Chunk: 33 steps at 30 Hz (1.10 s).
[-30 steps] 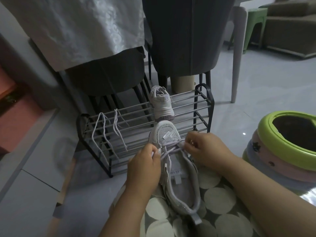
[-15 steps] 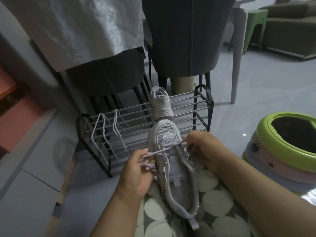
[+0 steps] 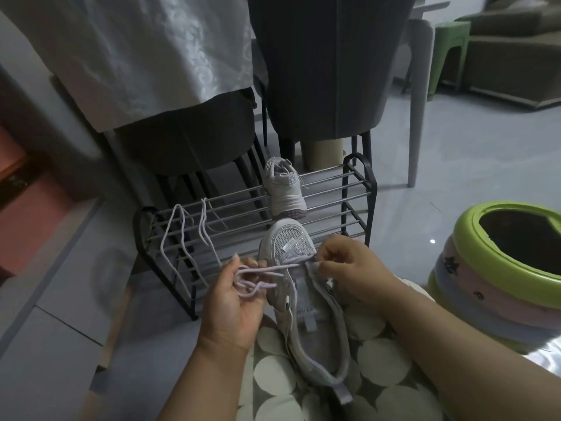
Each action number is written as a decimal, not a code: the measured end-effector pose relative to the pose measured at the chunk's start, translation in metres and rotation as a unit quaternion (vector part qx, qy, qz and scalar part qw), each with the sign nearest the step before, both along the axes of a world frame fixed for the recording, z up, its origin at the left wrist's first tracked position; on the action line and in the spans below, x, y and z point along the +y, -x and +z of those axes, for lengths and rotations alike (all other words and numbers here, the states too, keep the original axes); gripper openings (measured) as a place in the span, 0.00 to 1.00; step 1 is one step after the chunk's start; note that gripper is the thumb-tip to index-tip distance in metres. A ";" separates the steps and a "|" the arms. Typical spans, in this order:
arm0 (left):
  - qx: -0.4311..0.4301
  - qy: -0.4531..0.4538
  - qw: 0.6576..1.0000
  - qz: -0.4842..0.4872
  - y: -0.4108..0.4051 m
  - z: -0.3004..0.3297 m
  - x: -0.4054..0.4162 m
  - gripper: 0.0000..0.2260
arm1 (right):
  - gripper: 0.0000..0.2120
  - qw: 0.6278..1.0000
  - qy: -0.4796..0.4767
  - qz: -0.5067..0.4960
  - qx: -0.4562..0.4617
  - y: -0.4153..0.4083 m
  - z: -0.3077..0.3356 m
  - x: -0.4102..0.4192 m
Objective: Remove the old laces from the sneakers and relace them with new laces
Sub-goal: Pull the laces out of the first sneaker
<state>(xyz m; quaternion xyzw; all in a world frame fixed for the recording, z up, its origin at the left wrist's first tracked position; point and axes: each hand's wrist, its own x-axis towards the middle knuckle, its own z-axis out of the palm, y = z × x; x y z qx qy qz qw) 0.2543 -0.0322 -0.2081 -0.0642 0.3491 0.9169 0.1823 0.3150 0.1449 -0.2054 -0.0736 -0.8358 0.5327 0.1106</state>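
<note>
Step in hand: lacing the lowest eyelets of the sneaker (image 3: 306,287) on my lap. My left hand (image 3: 233,302) holds gathered lace (image 3: 261,273) in curled fingers; my right hand (image 3: 346,268) pinches its far end at the eyelet. Next, I judge: even both ends, then cross upward.

Only legible-ish text: faint printed lettering across the insole/tongue lining of the pale grey mesh sneaker (image 3: 303,287) lying on the lap, approx. mid-shoe, seen upside down from head cam. Chars look like "NVS.." but too small and blurred to read w/ confidence; brand not identifiable. Small white tag (image 3: 290,245) on the mesh toe area of same sneaker: any print unreadable. Second pale grey sneaker (image 3: 285,189) on the black metal wire shoe rack (image 3: 353,189): no readable marks. No numbers or signs legible elsewhere.
</note>
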 end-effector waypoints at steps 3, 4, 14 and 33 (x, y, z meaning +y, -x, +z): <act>-0.020 0.018 0.999 -0.024 0.002 -0.002 -0.001 0.16 | 0.07 1.000 -0.004 -0.003 -0.004 0.000 -0.003 0.000; -0.028 0.018 0.999 -0.030 0.002 -0.003 -0.002 0.16 | 0.07 1.000 -0.002 0.000 -0.010 0.001 -0.004 0.000; -0.085 0.044 0.992 -0.086 0.007 0.001 -0.002 0.18 | 0.05 0.992 -0.118 -0.006 0.045 0.010 0.004 -0.001; 0.113 0.328 0.929 -0.128 -0.008 0.015 0.003 0.16 | 0.08 0.983 -0.089 0.106 -0.120 0.040 0.033 0.000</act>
